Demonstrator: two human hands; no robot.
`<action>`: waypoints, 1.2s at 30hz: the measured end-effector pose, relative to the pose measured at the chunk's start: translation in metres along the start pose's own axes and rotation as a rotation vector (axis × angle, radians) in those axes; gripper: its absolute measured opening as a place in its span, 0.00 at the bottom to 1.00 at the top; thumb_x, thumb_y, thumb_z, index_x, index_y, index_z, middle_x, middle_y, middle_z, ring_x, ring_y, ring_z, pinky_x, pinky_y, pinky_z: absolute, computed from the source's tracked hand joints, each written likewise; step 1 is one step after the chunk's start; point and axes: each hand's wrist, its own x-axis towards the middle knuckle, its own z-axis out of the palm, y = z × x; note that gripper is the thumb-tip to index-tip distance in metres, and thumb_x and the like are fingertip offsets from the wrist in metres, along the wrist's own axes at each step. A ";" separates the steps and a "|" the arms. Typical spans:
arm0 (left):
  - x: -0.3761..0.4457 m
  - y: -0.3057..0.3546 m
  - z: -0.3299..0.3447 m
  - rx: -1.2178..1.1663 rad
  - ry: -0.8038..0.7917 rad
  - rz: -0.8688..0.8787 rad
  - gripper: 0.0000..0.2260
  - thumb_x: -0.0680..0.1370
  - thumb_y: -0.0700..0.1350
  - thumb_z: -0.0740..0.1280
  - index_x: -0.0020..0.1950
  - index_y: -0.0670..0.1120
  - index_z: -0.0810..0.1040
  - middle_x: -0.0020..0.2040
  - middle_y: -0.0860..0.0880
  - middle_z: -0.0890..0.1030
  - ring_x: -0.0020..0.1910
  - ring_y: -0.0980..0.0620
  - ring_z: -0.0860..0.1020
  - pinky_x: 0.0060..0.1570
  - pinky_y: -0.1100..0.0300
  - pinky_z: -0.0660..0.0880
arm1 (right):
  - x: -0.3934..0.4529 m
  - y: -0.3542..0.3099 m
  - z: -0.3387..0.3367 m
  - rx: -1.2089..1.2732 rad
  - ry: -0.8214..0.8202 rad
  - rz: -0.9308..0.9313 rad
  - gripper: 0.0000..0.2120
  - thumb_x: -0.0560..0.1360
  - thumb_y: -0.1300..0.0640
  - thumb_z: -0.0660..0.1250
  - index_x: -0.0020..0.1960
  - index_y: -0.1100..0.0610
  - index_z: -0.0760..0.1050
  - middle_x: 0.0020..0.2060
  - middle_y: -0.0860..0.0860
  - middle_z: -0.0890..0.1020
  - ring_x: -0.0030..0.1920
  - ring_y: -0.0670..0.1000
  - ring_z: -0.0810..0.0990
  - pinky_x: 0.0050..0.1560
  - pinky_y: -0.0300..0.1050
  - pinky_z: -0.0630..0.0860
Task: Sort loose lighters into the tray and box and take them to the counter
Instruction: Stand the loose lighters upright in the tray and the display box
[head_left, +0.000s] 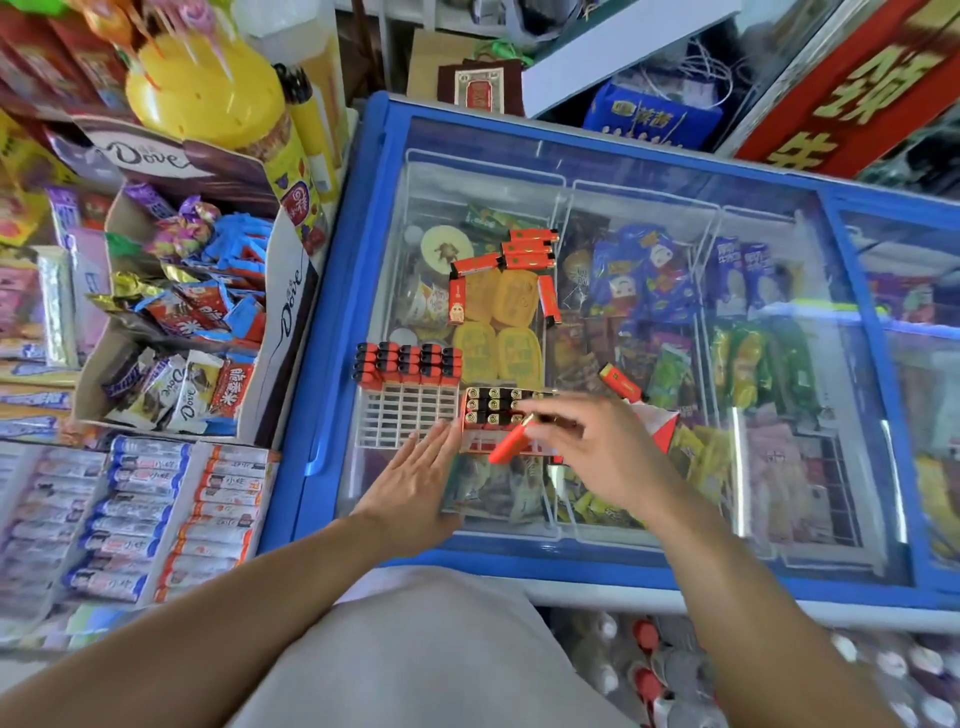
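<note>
Over the red cardboard box (498, 415), the right hand (602, 447) pinches an orange plastic lighter (511, 442) slanting down-left; the flat, empty left hand (421, 478) steadies the box's side.

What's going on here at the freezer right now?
A person is sorting lighters on the glass freezer lid. The right hand pinches one orange lighter over the red box, already partly filled. The left hand rests flat beside it. The white tray holds one filled row; loose lighters remain.
</note>
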 end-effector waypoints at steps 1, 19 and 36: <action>-0.001 -0.001 0.002 0.024 -0.031 0.000 0.51 0.79 0.58 0.66 0.74 0.48 0.22 0.79 0.51 0.30 0.78 0.53 0.30 0.79 0.52 0.36 | -0.004 -0.001 0.011 -0.053 0.002 -0.004 0.12 0.78 0.46 0.69 0.61 0.42 0.81 0.51 0.38 0.82 0.32 0.35 0.75 0.32 0.31 0.68; 0.007 -0.009 0.009 0.112 -0.076 -0.021 0.53 0.77 0.60 0.67 0.77 0.48 0.25 0.78 0.52 0.28 0.78 0.53 0.30 0.79 0.51 0.35 | 0.029 0.008 0.103 -0.349 0.480 -0.139 0.09 0.70 0.48 0.78 0.48 0.48 0.84 0.38 0.42 0.82 0.37 0.44 0.80 0.34 0.37 0.74; 0.006 -0.013 0.011 -0.048 -0.024 0.001 0.53 0.76 0.62 0.69 0.80 0.50 0.28 0.79 0.56 0.30 0.76 0.58 0.27 0.74 0.56 0.28 | 0.023 0.009 0.089 -0.244 0.567 -0.239 0.11 0.75 0.45 0.72 0.53 0.50 0.83 0.39 0.41 0.85 0.31 0.38 0.78 0.29 0.30 0.71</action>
